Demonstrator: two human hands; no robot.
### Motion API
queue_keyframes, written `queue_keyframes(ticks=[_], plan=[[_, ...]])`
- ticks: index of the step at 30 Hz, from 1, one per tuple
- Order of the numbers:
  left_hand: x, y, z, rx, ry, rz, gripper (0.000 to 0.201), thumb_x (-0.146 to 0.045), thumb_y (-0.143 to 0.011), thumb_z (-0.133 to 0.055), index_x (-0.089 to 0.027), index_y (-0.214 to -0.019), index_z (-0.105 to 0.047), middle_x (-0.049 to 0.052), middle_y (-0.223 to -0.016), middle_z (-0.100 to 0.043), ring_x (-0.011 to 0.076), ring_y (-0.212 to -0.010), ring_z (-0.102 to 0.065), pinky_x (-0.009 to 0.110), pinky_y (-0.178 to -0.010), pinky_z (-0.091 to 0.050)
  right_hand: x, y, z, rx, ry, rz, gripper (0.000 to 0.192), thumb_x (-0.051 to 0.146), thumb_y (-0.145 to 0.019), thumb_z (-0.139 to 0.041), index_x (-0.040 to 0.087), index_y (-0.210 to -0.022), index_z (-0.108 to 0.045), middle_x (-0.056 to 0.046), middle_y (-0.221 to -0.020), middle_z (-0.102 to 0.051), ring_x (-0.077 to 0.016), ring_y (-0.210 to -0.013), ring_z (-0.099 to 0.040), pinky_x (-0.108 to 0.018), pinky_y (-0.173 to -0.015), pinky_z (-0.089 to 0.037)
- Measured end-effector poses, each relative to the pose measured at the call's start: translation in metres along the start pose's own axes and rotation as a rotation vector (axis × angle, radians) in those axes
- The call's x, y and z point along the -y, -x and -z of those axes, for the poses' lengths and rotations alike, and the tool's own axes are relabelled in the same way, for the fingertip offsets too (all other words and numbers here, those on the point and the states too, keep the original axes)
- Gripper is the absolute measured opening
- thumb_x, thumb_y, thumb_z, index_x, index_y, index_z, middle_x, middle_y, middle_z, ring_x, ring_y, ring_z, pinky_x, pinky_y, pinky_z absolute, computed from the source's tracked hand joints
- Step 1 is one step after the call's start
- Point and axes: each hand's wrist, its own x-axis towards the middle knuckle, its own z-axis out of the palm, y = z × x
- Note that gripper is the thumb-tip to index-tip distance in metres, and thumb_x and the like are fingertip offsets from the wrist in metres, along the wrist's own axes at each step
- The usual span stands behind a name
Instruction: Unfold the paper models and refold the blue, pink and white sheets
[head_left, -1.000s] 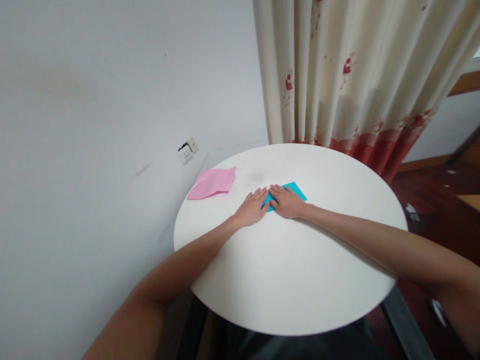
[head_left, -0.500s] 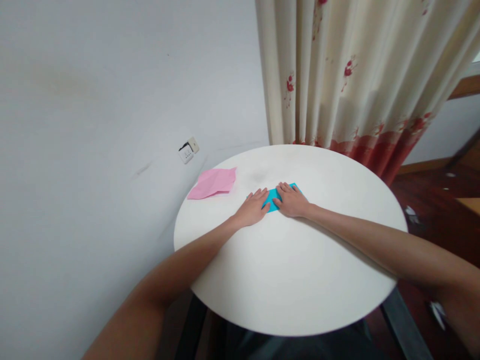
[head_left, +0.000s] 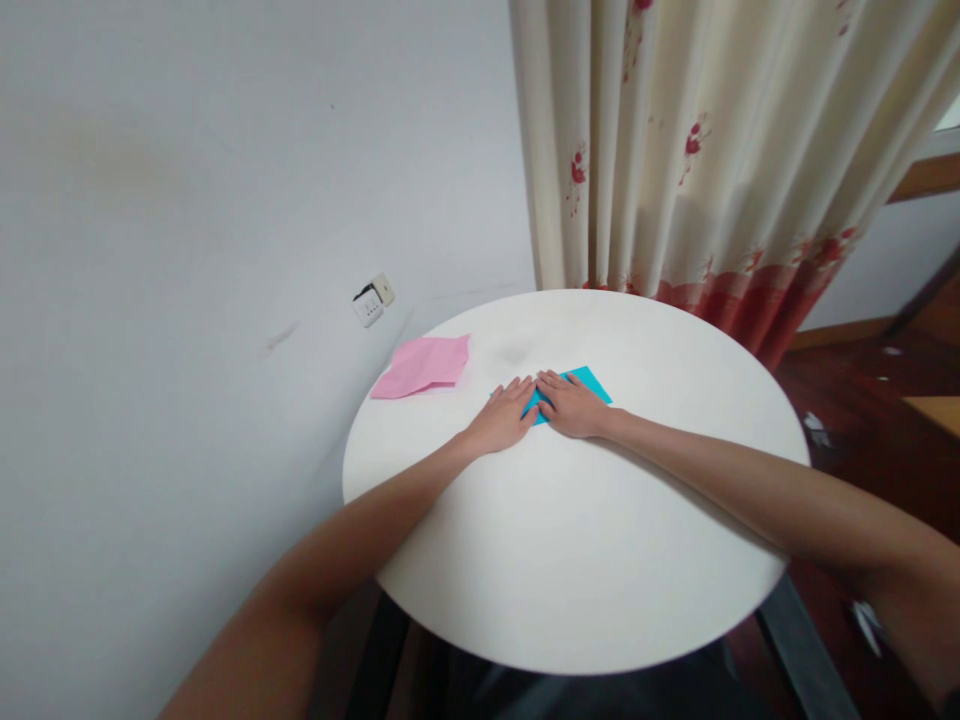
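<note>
A flat piece of bright blue paper (head_left: 591,382) lies near the middle of the round white table (head_left: 577,560). My left hand (head_left: 504,416) rests flat on its left end, fingers stretched out. Over its middle lies my right hand (head_left: 571,405), palm down with the fingers extended, its fingertips close to those of the left hand. The paper's right end shows beyond my right hand; much of the rest is hidden under both hands. Whether the paper is folded beneath them I cannot tell.
Pink paper (head_left: 424,366), creased and uneven at its edge, lies at the table's left side by the wall. A white socket (head_left: 368,307) sits on that wall. A cream curtain (head_left: 637,150) with red flowers hangs behind the table.
My right hand has slid left along the blue paper toward my left hand, uncovering more of the paper's right end. My left hand stays in place.
</note>
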Motion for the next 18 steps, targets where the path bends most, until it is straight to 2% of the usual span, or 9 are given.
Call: queue_keyframes(ticks=[18], plan=[[-0.0008,0.0002,0.0015,0.006,0.013,0.007,0.062,-0.045,-0.105,-0.027,-0.015,-0.159,-0.028,0.010,-0.168,-0.022,0.0260,-0.156,-0.017,0.050,-0.126,-0.017,-0.0017,0.0009,-0.0014,-0.018,0.005,-0.029,0.063,0.038,-0.103,-0.030,0.003,-0.156,-0.035,-0.018,-0.164,-0.030,-0.0302,-0.153,-0.025,-0.052,-0.122,-0.024]])
